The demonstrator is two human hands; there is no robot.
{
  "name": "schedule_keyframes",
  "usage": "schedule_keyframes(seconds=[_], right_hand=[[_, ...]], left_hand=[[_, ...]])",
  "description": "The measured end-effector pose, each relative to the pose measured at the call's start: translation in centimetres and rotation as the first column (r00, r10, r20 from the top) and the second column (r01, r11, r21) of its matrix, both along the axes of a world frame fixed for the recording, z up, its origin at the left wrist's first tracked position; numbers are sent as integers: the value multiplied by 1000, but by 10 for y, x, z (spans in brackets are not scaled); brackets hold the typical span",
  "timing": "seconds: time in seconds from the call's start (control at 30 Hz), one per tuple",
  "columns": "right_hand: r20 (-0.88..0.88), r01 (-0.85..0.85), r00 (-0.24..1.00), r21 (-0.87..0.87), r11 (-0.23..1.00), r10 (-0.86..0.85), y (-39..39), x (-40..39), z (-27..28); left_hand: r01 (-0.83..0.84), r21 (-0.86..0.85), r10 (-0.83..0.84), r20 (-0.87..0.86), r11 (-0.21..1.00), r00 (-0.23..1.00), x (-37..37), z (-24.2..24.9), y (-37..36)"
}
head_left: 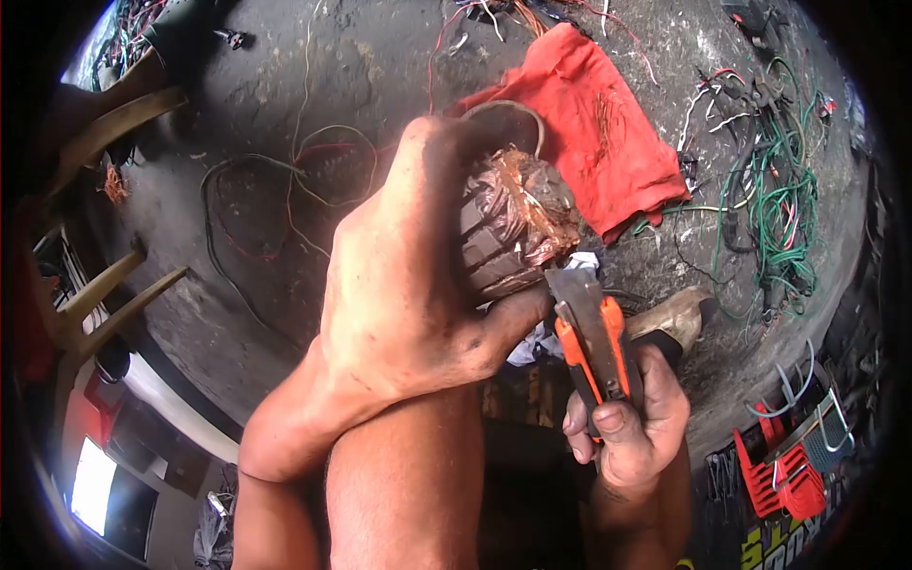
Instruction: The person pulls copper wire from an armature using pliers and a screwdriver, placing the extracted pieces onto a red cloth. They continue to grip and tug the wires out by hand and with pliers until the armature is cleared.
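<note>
Near the middle of the view, my left hand (399, 294) is wrapped round a dark, rounded motor-like part (513, 223) with torn copper-coloured strands on its end. My right hand (632, 418) grips an orange and black utility knife (598, 351) just below and to the right. The knife's wide grey blade points up, close to the lower edge of the part; whether it touches cannot be told. My left palm and part of its fingers are hidden behind the back of the hand.
A red cloth (589, 123) lies on the grey floor (380, 57) beyond the part. Loose wires (304, 171) curl at the left, and a green wire tangle (784, 218) lies at the right. A red plastic item (779, 475) is at the lower right, wooden legs (114, 285) at the left.
</note>
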State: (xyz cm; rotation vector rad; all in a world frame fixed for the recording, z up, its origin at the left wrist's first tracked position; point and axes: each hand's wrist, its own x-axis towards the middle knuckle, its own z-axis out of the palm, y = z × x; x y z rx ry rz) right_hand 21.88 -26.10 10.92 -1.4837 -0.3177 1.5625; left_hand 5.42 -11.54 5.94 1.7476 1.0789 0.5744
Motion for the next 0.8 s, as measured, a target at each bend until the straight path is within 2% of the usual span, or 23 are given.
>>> schedule_keyframes(seconds=[0.17, 0.23, 0.3, 0.33, 0.4, 0.47, 0.53, 0.6, 0.67, 0.7, 0.73, 0.8], right_hand=[[39, -5, 999, -3, 1000, 5, 5, -9, 3], [49, -20, 999, -3, 1000, 20, 6, -12, 2], [-115, 30, 993, -32, 999, -34, 11, -17, 2], [-113, 28, 993, -28, 999, -31, 13, -18, 1], [-298, 35, 953, -77, 996, -57, 14, -20, -5], [-346, 9, 938, -88, 996, -39, 13, -18, -15], [-536, 24, 840, -121, 992, -86, 15, -16, -22], [-498, 30, 862, -131, 991, -92, 16, -16, -25], [-723, 18, 679, -157, 987, -128, 15, -11, -30], [-666, -38, 744, -123, 992, -54, 22, -14, -25], [-662, -55, 747, -151, 987, -60, 30, -17, -19], [-559, -30, 829, -73, 997, -16, 36, -22, -16]], left_hand=[[-27, 32, 26, 29, 999, 999, -1, 1, -4], [-54, 43, 56, -38, 998, 998, -2, 2, -5], [-53, -19, 53, -22, 998, 998, -4, -1, -6], [-51, -80, 51, -10, 995, 999, -5, -2, -6], [-48, -59, 46, -40, 997, 998, -5, -3, -4], [-68, -118, 62, -50, 991, 997, -7, -7, -5], [-86, -146, 80, -48, 986, 996, -8, -8, -7], [-107, -175, 100, -49, 979, 994, -7, -10, -7], [-106, -224, 119, 48, 969, 992, -5, -11, -8], [-113, -272, 134, 57, 956, 989, -3, -12, -10], [-94, -299, 101, 8, 949, 995, -4, -11, -9], [-111, -331, 125, 20, 937, 992, -2, -14, -9]])
